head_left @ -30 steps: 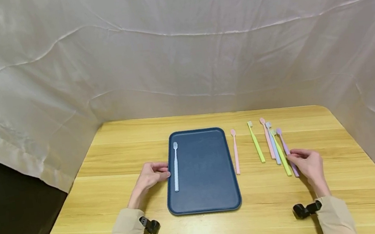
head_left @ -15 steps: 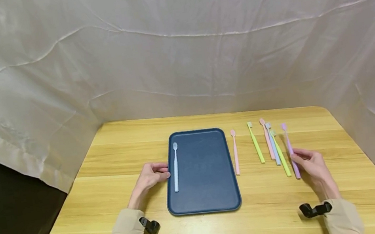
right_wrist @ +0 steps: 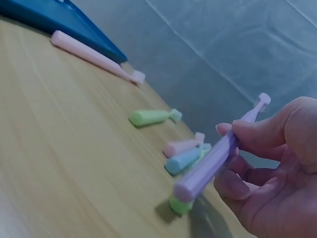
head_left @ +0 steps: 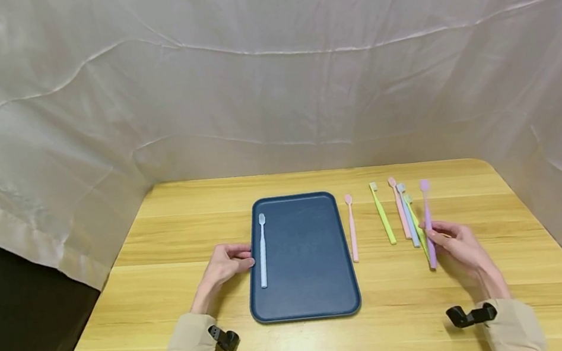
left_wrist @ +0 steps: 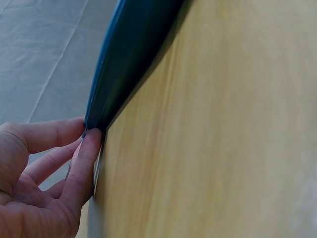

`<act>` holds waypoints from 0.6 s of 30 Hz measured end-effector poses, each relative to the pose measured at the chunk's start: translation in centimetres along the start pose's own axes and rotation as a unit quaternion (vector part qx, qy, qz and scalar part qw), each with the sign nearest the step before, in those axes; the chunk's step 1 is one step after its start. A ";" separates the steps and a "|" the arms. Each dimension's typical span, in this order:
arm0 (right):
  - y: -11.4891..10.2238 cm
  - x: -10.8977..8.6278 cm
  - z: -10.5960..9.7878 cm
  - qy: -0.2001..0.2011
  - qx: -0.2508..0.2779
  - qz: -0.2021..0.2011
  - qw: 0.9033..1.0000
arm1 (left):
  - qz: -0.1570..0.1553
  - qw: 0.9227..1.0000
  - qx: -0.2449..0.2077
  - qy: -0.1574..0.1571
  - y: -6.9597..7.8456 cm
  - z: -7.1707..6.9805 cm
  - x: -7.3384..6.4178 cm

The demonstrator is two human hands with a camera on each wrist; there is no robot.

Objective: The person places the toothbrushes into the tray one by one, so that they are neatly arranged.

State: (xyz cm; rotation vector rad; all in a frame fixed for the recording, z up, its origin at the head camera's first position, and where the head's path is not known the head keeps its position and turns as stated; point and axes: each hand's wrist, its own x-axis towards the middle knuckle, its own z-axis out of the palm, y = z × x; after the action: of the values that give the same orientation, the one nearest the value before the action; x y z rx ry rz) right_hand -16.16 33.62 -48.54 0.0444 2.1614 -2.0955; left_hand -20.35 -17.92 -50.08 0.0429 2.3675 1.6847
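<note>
My right hand (head_left: pixel 460 243) pinches a purple toothbrush (head_left: pixel 427 212) by its handle, thumb on one side and fingertips on the other. In the right wrist view this purple toothbrush (right_wrist: pixel 203 171) is lifted over the table, bristle head pointing away. My left hand (head_left: pixel 225 265) grips the left rim of a dark blue tray (head_left: pixel 305 256). Thumb and finger close on the tray's edge (left_wrist: pixel 106 94) in the left wrist view. On the tray's left side lies a light blue toothbrush (head_left: pixel 263 256), lengthwise with its head at the far end.
A pink toothbrush (head_left: pixel 352 231) lies along the tray's right side. Farther right is a green toothbrush (head_left: pixel 384 218). Beside my right hand, another pink toothbrush (head_left: pixel 402 215), a blue toothbrush (head_left: pixel 412 232) and a yellow-green toothbrush (head_left: pixel 416 222) lie close together. A pale curtain (head_left: pixel 269 93) hangs behind the table.
My right hand has picked the purple toothbrush up from the table, shifted it right, then back left over the yellow-green one. The left hand and tray stay put.
</note>
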 end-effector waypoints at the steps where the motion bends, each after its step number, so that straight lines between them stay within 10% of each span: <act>1: -0.1 0.0 0.3 -0.003 -0.001 0.004 1.000 | -0.001 1.000 0.000 0.001 0.0 0.0 0.0; 18: -0.7 0.9 4.1 -0.043 -0.080 -0.022 0.996 | -0.004 1.000 -0.002 0.001 -0.2 0.0 0.1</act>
State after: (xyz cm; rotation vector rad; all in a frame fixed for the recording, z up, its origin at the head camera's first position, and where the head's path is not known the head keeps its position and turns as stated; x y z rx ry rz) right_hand -16.85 29.42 -48.06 -0.1092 2.2886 -1.9017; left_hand -20.44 -17.99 -50.24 0.0325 2.3635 1.6858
